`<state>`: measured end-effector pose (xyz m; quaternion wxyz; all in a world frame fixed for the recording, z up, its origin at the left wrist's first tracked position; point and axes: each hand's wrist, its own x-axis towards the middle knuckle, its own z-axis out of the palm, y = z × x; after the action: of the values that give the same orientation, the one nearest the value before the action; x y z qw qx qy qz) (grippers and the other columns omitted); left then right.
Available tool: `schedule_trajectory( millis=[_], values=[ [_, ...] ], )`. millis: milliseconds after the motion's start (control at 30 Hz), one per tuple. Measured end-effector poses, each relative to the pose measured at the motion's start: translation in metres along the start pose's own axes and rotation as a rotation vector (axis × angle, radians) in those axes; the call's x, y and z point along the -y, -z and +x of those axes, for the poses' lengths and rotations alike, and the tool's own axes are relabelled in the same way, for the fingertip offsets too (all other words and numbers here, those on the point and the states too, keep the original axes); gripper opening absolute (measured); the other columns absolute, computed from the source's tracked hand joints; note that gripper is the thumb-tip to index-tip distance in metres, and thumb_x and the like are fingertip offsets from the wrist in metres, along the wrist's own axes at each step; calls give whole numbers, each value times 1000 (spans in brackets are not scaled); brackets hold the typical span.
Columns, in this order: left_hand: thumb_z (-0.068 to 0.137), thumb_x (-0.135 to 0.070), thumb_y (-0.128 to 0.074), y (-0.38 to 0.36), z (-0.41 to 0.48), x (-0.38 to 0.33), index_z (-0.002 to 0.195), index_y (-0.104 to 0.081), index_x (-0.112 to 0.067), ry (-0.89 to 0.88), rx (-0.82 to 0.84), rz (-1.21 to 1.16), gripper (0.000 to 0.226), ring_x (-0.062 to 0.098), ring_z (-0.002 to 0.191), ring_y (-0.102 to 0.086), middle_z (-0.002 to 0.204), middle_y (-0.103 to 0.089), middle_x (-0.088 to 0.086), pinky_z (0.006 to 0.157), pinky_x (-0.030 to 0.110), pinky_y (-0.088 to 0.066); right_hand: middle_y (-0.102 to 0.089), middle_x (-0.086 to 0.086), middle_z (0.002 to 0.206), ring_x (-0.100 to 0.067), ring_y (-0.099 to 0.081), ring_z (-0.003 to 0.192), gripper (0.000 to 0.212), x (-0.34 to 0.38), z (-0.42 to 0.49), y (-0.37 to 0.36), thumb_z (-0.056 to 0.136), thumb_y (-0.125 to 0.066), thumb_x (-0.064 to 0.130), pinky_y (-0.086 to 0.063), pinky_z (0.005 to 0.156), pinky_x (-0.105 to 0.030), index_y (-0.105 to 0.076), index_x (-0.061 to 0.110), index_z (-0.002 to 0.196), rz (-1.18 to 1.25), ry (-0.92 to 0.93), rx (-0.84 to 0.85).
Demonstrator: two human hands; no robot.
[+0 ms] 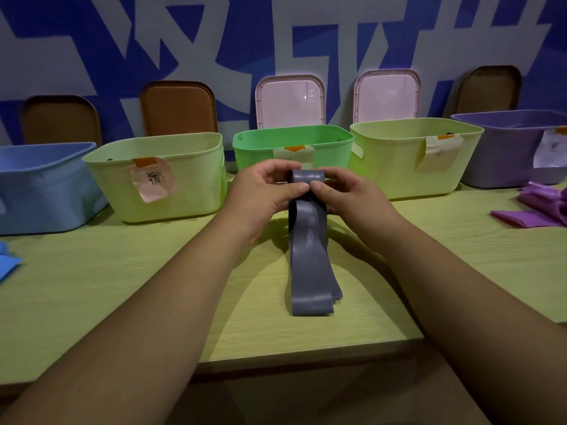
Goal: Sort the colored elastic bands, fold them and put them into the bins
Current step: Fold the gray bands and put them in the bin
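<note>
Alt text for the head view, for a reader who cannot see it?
Left hand and right hand pinch the folded top of a grey elastic band, its loops trailing onto a light wooden table. Five plastic bins stand behind.

I see a yellow-green wood-grain counter point(122, 286) with five bins in a row along its back: a blue bin point(40, 191), a pale green bin point(190, 185), a green bin point(254, 148), a yellow-green bin point(395, 167) and a purple bin point(503, 151). Purple elastic bands point(534, 207) lie piled at the right edge, and a blue band point(7, 265) lies at the far left. The lower fold of the grey elastic band point(310, 271) rests mid-counter.
</note>
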<state>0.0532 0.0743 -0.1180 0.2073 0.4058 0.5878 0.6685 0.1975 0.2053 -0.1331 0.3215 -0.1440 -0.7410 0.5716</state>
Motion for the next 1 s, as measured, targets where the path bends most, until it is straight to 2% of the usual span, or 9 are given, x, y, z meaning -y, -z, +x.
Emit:
schedule_trajectory(
  millis=[67,133,267,333,400,500,700,833,1000],
  values=[
    [83,0,-88,1,3,0,123,-76,-17,-91,-29,126,45,15,106,-78,112,-81,2,86,30,-64,-80,0,115,-16,-77,105,37,0,1,-2,102,-74,22,-63,87,-31,-71,22,138,-10,9,-39],
    [81,0,-89,0,6,-1,123,-76,-19,-179,-60,248,48,10,107,-76,114,-80,-4,95,32,-63,-79,-1,116,-18,-78,104,39,1,3,-1,99,-78,19,-64,92,-35,-72,20,137,-10,13,-88],
    [80,-1,-90,-8,4,0,128,-73,-25,-262,-90,419,57,3,110,-71,118,-75,-12,98,31,-62,-82,-8,107,-26,-78,106,16,4,3,1,99,-74,12,-60,104,-50,-79,15,114,155,-42,-97],
    [80,-2,-90,-10,3,1,125,-72,-29,-293,-78,470,56,1,113,-69,119,-74,-15,99,31,-61,-83,-7,104,-24,-79,105,15,9,0,0,98,-78,22,-61,102,-47,-81,15,111,136,-57,-90],
    [80,-7,-91,-11,1,2,123,-72,-31,-317,-60,519,52,-2,114,-68,118,-73,-17,100,30,-60,-83,-4,101,-19,-80,101,24,12,-3,-3,94,-83,30,-64,98,-44,-82,15,112,45,-43,-97],
    [81,-12,-91,-13,-1,1,124,-70,-32,-342,-48,584,51,-2,115,-67,118,-72,-18,100,30,-59,-83,-2,97,-17,-81,94,28,15,-3,-4,91,-86,30,-66,91,-40,-81,13,113,-11,-48,-143],
    [78,-23,-95,-15,3,8,130,-69,-31,-292,-39,557,59,1,116,-67,122,-72,-17,101,35,-60,-83,-10,95,-27,-81,95,12,12,1,-1,93,-84,20,-67,89,-44,-79,13,101,88,-94,-168],
    [81,-22,-92,-15,2,8,136,-68,-30,-260,-6,541,60,0,118,-67,124,-73,-16,104,34,-59,-81,-18,100,-29,-81,96,28,9,5,1,92,-84,20,-68,84,-37,-76,2,113,178,-155,-201],
    [85,-12,-88,-16,-3,8,140,-68,-30,-243,-12,522,62,-1,120,-67,127,-73,-14,107,30,-56,-81,-18,100,-25,-81,91,34,4,7,4,91,-86,23,-66,82,-33,-75,2,116,218,-171,-172]
  ],
)
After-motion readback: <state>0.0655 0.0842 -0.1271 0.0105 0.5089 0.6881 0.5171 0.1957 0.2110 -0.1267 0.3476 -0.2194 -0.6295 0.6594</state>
